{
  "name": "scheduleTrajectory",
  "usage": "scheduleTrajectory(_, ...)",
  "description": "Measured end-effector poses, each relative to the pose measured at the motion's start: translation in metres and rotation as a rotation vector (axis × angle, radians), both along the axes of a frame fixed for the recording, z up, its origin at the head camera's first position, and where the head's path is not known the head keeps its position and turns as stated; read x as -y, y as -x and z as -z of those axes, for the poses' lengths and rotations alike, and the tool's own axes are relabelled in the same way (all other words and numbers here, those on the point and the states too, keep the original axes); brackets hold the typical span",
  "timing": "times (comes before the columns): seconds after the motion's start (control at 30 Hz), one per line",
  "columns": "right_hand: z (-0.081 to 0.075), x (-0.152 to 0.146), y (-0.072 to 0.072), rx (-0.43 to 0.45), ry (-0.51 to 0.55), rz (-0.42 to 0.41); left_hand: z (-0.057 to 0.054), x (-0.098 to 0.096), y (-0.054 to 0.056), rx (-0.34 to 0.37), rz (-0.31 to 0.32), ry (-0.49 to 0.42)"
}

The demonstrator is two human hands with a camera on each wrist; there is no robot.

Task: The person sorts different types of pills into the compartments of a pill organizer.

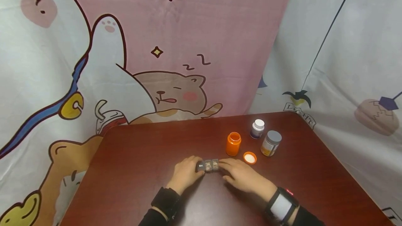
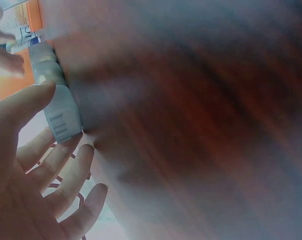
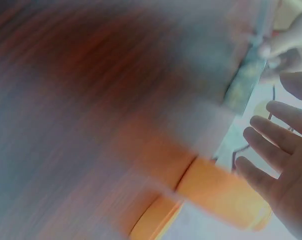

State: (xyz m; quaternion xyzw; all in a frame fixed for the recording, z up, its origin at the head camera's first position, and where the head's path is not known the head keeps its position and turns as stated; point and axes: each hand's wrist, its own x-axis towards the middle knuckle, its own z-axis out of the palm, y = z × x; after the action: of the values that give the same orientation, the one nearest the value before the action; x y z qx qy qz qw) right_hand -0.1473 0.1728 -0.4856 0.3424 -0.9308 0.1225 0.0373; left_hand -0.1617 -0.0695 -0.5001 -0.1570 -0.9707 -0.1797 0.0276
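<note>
A small pill organizer (image 1: 208,165) lies on the table, a short row of compartments with white lettering on the lids. Its left end is dark; the other sections look clear, with brownish contents too small to make out. My left hand (image 1: 186,173) pinches that left end between thumb and fingers, and the left wrist view shows the thumb against the grey organizer (image 2: 62,112). Beside the right end is my right hand (image 1: 240,175), fingers extended. In the right wrist view, the right hand (image 3: 286,145) stands slightly apart from the organizer (image 3: 243,85).
Behind the right hand stands an uncapped orange bottle (image 1: 233,144), with its orange-rimmed cap (image 1: 250,158) lying white inside up. Farther back are a white-capped bottle (image 1: 257,129) and a grey-lidded jar (image 1: 271,143). A printed curtain (image 1: 220,27) hangs behind the reddish-brown table (image 1: 141,149).
</note>
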Motion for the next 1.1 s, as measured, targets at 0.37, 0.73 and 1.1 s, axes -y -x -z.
scheduleTrajectory(0.37,0.007,-0.076,0.010,-0.069,0.033,0.177,-0.001,0.000,0.000,0.002,-0.001,-0.014)
scheduleTrajectory(0.73,0.019,-0.096,0.035,0.028,0.012,0.231,-0.005,0.003,0.006,0.055,0.012,-0.004)
scheduleTrajectory(1.1,0.021,-0.092,0.044,0.041,0.032,0.276,-0.028,-0.014,0.028,0.120,0.014,-0.059)
